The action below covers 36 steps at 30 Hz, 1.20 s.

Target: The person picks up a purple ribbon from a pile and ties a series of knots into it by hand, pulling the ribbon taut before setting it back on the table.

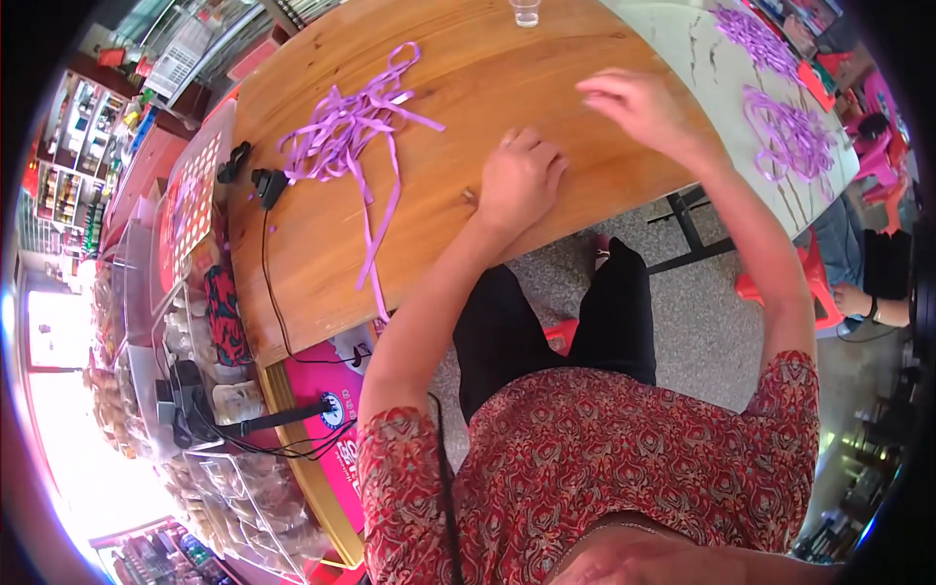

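Note:
My left hand point(523, 181) is over the wooden table point(429, 244) near its front edge, its fingers curled in. Whatever lies under those fingers, if anything, is hidden. To its right and a little farther off, my right hand point(639, 109) is raised over the tabletop with thumb and fingertips drawn together, pointing left. I cannot make out anything between them. A loose tangle of purple ribbon point(341, 136) lies left of both hands, with long ends trailing toward the table's near edge. Beside my left wrist is a small dark mark or knot point(469, 197) on the wood.
A clear plastic cup point(526, 12) stands at the far edge. Black plugs point(267, 185) with a cord lie at the left edge. More purple ribbon point(788, 136) covers part of a pale table point(702, 58) at right. Another person's hand point(853, 300) shows at far right, near a red stool point(817, 283).

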Tool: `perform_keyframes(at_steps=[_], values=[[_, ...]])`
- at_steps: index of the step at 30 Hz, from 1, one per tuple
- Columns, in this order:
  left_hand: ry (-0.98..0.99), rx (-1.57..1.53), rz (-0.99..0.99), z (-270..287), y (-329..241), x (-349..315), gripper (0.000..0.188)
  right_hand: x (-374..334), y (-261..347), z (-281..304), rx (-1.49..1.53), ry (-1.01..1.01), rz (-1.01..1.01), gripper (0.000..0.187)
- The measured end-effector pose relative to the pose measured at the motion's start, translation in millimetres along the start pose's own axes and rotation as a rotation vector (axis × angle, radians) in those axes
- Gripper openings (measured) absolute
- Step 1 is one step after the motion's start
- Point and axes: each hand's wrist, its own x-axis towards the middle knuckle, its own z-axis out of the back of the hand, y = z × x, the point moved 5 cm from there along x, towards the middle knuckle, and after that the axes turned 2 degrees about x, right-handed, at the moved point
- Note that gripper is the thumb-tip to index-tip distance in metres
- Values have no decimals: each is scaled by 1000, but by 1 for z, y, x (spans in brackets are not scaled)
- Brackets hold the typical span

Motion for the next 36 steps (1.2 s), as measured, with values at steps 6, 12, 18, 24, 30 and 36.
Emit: perform_keyframes(at_steps=[6,12,18,24,30,36], values=[[195,-31,134,-26,13,21,20,84,65,-94,118,64,328,22],[-209,-548,152,-15,35,21,19,141,94,-160,-152,228,418,31],[65,-415,231,-25,35,24,22,165,79,-189,-372,301,450,11],[8,-354,216,-27,38,20,14,162,72,-177,-258,221,456,6],[70,-360,250,-16,30,28,9,189,22,-151,183,58,81,11],[92,-396,268,-17,30,26,10,213,-21,-168,-303,92,226,29]])
